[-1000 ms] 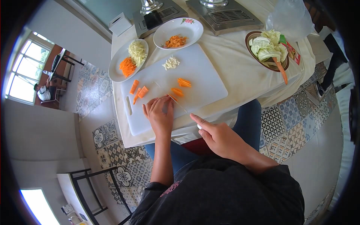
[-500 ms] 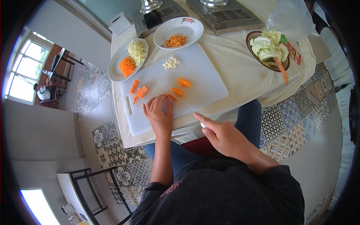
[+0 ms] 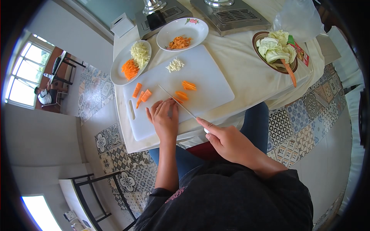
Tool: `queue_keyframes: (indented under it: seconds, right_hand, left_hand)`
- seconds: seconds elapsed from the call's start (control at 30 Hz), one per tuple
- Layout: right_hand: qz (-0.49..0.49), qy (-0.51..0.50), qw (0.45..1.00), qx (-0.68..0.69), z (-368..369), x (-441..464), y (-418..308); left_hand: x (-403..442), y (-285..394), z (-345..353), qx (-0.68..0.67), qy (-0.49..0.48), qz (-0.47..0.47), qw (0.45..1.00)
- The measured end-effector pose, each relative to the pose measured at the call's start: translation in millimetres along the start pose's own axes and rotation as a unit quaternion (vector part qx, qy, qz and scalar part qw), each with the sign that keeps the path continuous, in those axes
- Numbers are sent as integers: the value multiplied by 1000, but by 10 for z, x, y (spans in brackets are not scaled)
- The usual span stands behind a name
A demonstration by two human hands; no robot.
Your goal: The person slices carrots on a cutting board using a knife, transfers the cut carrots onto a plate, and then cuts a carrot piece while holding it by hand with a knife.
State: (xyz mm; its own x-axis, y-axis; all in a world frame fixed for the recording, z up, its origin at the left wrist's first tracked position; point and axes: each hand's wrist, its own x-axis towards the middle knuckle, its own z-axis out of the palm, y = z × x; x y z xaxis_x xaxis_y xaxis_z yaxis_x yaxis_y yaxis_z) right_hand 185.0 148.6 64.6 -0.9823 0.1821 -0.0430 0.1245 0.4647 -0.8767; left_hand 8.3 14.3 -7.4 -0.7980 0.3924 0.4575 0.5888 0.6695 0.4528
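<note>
Looking down from my remote seat, I see a cloth-covered desk (image 3: pixel 246 65) with a white cutting board (image 3: pixel 210 79) at its near edge. The right hand (image 3: pixel 227 142) sits just off the board's near edge, its grip wrapped around the handle of a knife (image 3: pixel 185 107), forefinger stretched forward. The left hand (image 3: pixel 165 117) reaches over that same edge, fingers bent and fingertips down close beside the blade; I cannot tell what that grip clamps, because the fingers hide it. The knife's long axis slants from the near edge toward the board's far-left corner. Carrot chunks (image 3: pixel 145 95) lie past the left hand, near the board's left edge. Thin carrot slices (image 3: pixel 182 95) lie across the blade from the left fingertips, toward the board's right edge; the left hand is the nearer one.
</note>
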Motion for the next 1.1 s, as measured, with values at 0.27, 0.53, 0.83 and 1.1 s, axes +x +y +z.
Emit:
queue_keyframes:
  seconds: [0.27, 0.53, 0.83, 1.1]
  right_hand:
    - [48, -24, 999, 6, -139, 5, -39]
    - [47, -23, 998, 21, -129, -18, -34]
    - [29, -24, 999, 12, -124, 18, -20]
    - [42, -32, 999, -4, -103, 36, 17]
  left_hand:
    - [1, 9, -6, -15, 1, -7, 1000]
    - [4, 6, -6, -20, 0, -12, 1000]
    - [9, 32, -12, -14, -2, -19, 1000]
    - [23, 51, -16, -3, -11, -21, 1000]
